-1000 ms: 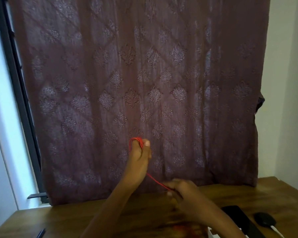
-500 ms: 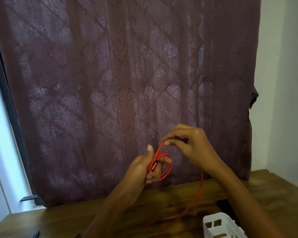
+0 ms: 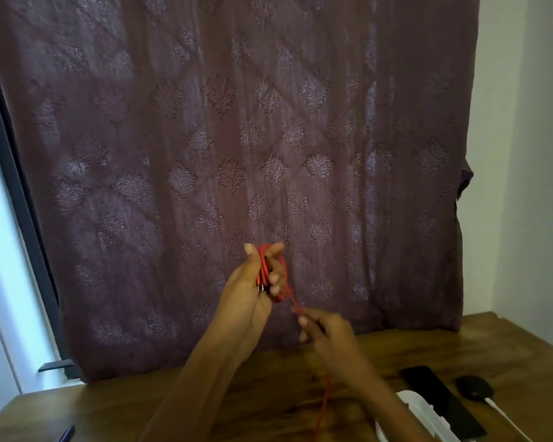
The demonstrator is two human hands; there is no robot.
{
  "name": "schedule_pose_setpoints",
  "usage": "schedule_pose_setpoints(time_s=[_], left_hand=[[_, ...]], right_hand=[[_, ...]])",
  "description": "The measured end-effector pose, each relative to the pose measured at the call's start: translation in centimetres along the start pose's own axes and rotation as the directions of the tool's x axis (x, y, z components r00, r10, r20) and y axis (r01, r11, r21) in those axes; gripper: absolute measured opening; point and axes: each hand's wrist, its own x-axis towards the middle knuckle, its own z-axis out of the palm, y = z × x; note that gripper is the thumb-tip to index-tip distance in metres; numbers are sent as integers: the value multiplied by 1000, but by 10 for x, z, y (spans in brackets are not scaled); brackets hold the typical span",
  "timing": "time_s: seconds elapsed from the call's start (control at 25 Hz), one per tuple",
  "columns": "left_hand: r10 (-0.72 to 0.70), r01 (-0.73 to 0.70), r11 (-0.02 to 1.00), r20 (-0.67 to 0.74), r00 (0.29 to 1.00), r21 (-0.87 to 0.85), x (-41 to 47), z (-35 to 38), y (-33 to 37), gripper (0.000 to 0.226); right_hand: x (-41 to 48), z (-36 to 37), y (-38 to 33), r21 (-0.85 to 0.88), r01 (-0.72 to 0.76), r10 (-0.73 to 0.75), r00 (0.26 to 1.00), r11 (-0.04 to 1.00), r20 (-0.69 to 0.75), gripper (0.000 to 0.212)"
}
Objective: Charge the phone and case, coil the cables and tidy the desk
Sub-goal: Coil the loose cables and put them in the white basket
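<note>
Gripping red loops, the left hand (image 3: 256, 282) curls around the red cable (image 3: 264, 271) — raised above the counter (image 3: 268, 393). The right hand (image 3: 328, 330) pinches its trailing strand.

Red cable (image 3: 266, 269) coiled, tail hanging.

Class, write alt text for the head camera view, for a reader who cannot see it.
A person's left hand holds up loops of a red cable while the right hand pinches the loose strand just below, its tail hanging toward a wooden desk. A dark patterned curtain fills the background; a black phone lies at lower right.
</note>
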Motion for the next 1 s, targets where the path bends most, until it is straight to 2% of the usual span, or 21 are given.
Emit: schedule_pose_setpoints(time_s=[0.12,0.2,0.28,0.4,0.48,0.52,0.64,0.72,0.76,0.8,0.88,0.92,1.0], left_hand=[[96,-58,949,-107,990,311,2,-5,-5,27],[201,-124,815,-75,977,566,1,-12,-14,15],[264,-189,646,16,964,739,0,-23,-25,11],[204,-190,474,103,973,860,-3,-38,-36,7],[106,-171,412,139,985,895,-7,-41,-41,10],[38,-152,444,150,988,883,-11,-39,-42,14],[-163,22,732,144,976,681,-17,-28,-40,25],[-249,148,824,115,962,546,-21,-20,-35,33],[-272,174,854,136,953,491,-23,-16,-32,36],[-278,175,881,183,943,440,-25,-13,-29,40],[-270,174,927,268,925,333,-29,-8,-21,45],[-263,183,942,280,923,281,-29,-6,-17,47],[-250,202,960,270,930,195,-28,-1,-11,50]], right_hand=[[-25,12,-3,-136,76,-56,988,988,145,26],[-36,9,-14,-179,155,-119,973,972,200,34],[-38,1,-23,-242,223,-179,965,944,190,34],[-34,-18,-39,-449,321,-303,946,834,113,30],[-29,-32,-48,-560,418,-433,894,715,114,24],[-26,-38,-51,-589,459,-489,864,665,120,21],[-13,-57,-56,-621,571,-629,761,537,157,19],[-5,-66,-59,-641,596,-682,716,484,151,21],[-1,-69,-59,-636,593,-694,710,494,122,23],[3,-71,-58,-606,583,-688,721,541,79,24],[8,-69,-50,-441,541,-617,786,716,-38,24],[10,-68,-44,-322,510,-564,820,797,-96,23],[12,-60,-34,-123,429,-446,870,895,-209,22]])
